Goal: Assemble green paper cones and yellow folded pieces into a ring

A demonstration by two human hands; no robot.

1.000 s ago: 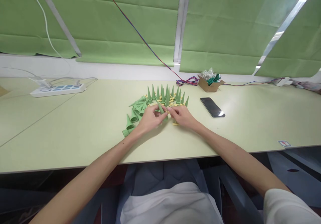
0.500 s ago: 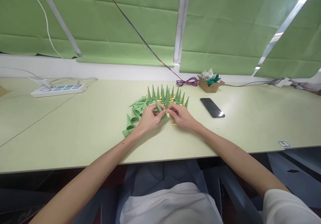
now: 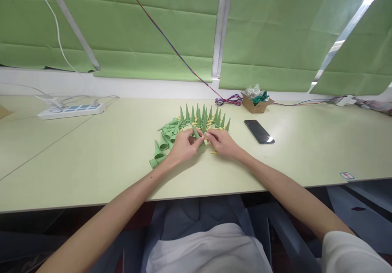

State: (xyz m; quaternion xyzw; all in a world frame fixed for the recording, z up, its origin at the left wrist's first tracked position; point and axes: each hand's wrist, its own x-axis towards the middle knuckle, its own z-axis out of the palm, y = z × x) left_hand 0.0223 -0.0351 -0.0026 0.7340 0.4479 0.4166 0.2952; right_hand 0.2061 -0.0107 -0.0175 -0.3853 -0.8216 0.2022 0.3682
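My left hand (image 3: 185,145) is closed round a green cone (image 3: 195,132), which tilts up and to the left between its fingers. Touching it from the right, my right hand (image 3: 223,141) pinches a small yellow piece (image 3: 206,136) against the cone's side. Behind both hands several green cones (image 3: 192,114) stand upright with yellow pieces among them. More green cones (image 3: 158,150) lie or stand loosely to the left of my left hand. Another yellow piece (image 3: 214,152) rests on the table just below my right hand.
A black phone (image 3: 259,132) lies on the table (image 3: 116,163) to the right. Behind it are a small cardboard box (image 3: 256,106) with plastic and green material, and a coiled red and blue cable (image 3: 228,100). At the back left is a white power strip (image 3: 73,110).
My left hand and the cone in it have shifted very slightly to the right. My right hand stays almost in place.
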